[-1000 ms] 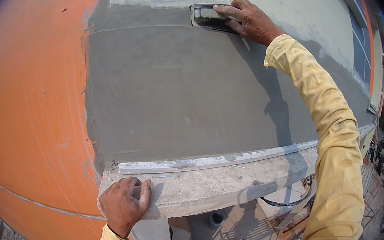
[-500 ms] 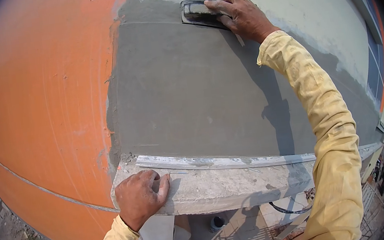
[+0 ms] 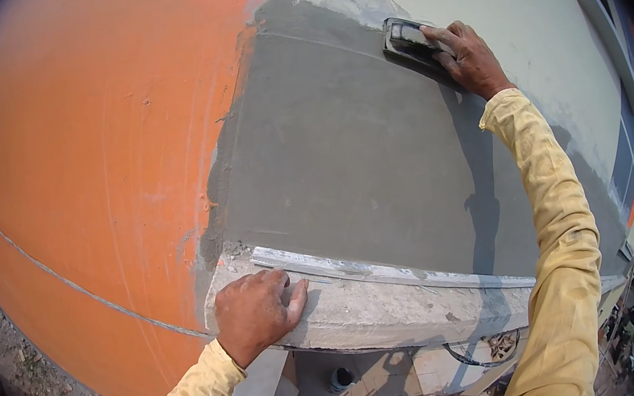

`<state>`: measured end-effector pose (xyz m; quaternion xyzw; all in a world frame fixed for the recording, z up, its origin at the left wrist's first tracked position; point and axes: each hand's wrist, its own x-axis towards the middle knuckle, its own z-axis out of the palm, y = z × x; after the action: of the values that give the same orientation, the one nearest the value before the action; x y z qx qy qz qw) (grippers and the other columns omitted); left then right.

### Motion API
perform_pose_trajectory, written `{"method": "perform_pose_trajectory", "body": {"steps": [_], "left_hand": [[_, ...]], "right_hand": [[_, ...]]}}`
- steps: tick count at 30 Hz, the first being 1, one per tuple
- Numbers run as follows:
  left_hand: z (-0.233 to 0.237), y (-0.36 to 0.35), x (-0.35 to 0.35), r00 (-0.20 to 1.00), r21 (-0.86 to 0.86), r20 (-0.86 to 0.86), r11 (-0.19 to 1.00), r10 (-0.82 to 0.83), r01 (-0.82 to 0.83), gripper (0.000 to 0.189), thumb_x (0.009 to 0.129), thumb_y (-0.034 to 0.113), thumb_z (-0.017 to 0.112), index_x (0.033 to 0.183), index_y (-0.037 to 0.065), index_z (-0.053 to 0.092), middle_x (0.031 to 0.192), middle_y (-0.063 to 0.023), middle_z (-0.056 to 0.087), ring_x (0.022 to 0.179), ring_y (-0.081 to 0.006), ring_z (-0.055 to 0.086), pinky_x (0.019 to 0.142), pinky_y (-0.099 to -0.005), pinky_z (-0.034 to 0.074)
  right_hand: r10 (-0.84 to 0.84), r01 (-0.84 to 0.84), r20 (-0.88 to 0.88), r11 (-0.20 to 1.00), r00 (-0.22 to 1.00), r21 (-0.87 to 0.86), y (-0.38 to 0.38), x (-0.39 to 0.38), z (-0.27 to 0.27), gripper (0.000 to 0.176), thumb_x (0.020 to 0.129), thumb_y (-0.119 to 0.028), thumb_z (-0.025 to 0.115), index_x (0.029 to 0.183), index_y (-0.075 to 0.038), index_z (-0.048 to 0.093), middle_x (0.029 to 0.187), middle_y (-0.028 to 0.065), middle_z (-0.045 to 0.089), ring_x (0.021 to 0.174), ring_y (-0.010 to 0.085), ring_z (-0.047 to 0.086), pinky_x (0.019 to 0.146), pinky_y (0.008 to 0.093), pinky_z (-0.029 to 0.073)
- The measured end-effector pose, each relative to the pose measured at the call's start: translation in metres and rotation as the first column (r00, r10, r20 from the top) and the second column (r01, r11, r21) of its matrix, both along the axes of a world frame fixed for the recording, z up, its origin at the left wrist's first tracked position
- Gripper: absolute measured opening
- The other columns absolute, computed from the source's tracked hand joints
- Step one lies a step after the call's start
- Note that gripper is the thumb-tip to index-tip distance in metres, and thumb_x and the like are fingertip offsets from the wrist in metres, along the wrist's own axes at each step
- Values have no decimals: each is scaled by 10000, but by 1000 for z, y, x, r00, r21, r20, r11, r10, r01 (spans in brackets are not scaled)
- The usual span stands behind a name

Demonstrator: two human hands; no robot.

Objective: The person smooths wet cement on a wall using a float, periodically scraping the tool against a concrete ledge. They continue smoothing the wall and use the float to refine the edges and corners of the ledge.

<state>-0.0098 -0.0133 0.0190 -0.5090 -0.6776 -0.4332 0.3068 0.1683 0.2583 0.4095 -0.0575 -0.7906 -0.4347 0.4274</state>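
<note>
Grip of right hand [image 3: 467,58] clamps a trowel [image 3: 408,38] on grey plaster [image 3: 343,154]; left hand [image 3: 256,314] lies open, seemingly, on concrete ledge [image 3: 396,312].

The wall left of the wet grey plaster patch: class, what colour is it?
The smooth painted wall is orange, shown best in the head view.

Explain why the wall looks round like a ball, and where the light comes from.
Head view: the wide lens bends the wall and the ledge into curves and blackens the corners. Head view: hard sunlight from the right casts the shadow of the right arm leftward onto the grey plaster. Head view: right hand and trowel look sharp, no glare.
</note>
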Motion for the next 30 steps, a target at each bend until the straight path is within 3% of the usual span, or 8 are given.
{"method": "perform_pose_trajectory", "body": {"steps": [1, 7, 10, 11, 14, 23, 26, 30], "left_hand": [[-1, 0, 0, 1000, -37, 3, 999, 7, -7, 368, 896, 424, 698, 754, 84, 698, 673, -89, 684, 626, -278, 698, 590, -393, 552], [-3, -5, -6, 1000, -25, 1, 999, -25, 25, 386, 911, 433, 690, 744, 85, 683, 666, -101, 680, 623, -281, 697, 586, -387, 556], [-4, -5, -10, 999, -31, 10, 999, -45, 45, 364, 886, 430, 725, 766, 86, 721, 659, -94, 680, 601, -278, 685, 563, -393, 542], [-5, -5, -10, 999, -25, 16, 998, -51, 52, 364, 886, 430, 725, 766, 86, 721, 659, -94, 680, 601, -278, 685, 563, -393, 542], [-4, -5, -11, 998, 0, 13, 998, -65, 65, 373, 886, 439, 724, 775, 84, 722, 660, -95, 680, 603, -270, 689, 566, -389, 547], [-4, -6, -10, 997, 8, 15, 997, -76, 75, 375, 909, 439, 703, 809, 78, 719, 681, -102, 691, 635, -270, 707, 600, -379, 573], [-4, -7, -11, 996, -20, 29, 996, -82, 83, 371, 910, 435, 702, 810, 79, 720, 689, -100, 694, 639, -272, 708, 602, -381, 574], [-5, -6, -12, 995, 7, 25, 996, -92, 92, 349, 892, 411, 726, 813, 72, 738, 699, -92, 697, 625, -273, 692, 598, -370, 556]], "right_hand": [[5, -4, -21, 1000, 1000, 19, -6, -13, 2, 479, 932, -160, 716, 1382, -302, 631, 1070, 74, 614, 1065, 287, 618, 960, 436, 535], [85, -84, -22, 995, 996, 58, -81, -144, 14, 427, 966, -216, 659, 1389, -271, 636, 1209, 98, 632, 1173, 307, 616, 1038, 451, 518], [198, -200, 28, 973, 980, 117, -107, -174, 8, 437, 964, -192, 665, 1400, -219, 639, 1153, 134, 635, 1125, 323, 625, 1027, 430, 514], [109, -112, 44, 991, 993, 73, -113, -179, 5, 458, 964, -218, 656, 1417, -268, 621, 1286, 106, 621, 1224, 310, 605, 1062, 452, 510], [113, -126, 91, 981, 989, 147, -104, -192, -1, 458, 962, -207, 673, 1417, -228, 623, 1208, 140, 638, 1158, 325, 623, 1046, 427, 512], [4, -16, 123, 995, 992, 96, -132, -179, -14, 475, 952, -185, 662, 1421, -240, 617, 1202, 136, 630, 1144, 327, 630, 1034, 434, 518], [43, -64, 111, 980, 993, 188, -92, -184, 3, 488, 939, -169, 662, 1419, -246, 617, 1179, 131, 619, 1123, 324, 632, 1021, 431, 524], [35, -45, 74, 989, 997, 142, -96, -159, -10, 500, 928, -154, 664, 1416, -251, 618, 1160, 121, 610, 1108, 315, 631, 1005, 426, 532]]}}
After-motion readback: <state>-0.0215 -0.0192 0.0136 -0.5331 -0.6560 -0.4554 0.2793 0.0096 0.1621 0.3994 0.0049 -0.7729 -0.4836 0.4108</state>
